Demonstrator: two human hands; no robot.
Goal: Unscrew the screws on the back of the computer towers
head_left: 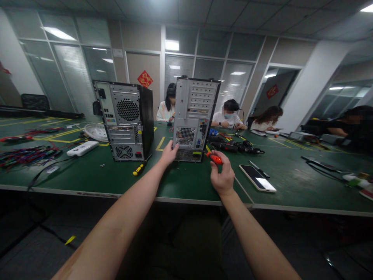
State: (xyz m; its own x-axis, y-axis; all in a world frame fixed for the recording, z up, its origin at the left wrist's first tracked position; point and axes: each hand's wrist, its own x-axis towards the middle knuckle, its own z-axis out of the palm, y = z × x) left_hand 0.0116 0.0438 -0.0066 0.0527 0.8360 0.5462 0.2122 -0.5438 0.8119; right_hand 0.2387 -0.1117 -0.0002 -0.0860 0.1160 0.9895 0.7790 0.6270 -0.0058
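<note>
An upright computer tower [190, 101] stands before me on the green table, its metal rear panel with slots and ports facing me. My left hand [169, 153] grips the lower left edge of that tower, thumb on the rear panel, other fingers partly hidden. In my right hand [223, 173] is a screwdriver with a red-orange handle [215, 158], held beside the tower's lower right corner; its tip is hard to make out. To the left stands a second computer tower [125, 116], black-sided, also rear panel toward me. A yellow-and-black screwdriver [140, 168] lies near its base.
A phone [257, 178] and a thin pen-like tool [259, 168] lie to the right. Black cables and tools [233, 146] lie behind them. At left are coloured wires [26, 155], a white power strip [84, 148] and a white basket [96, 131]. Several people sit across the table.
</note>
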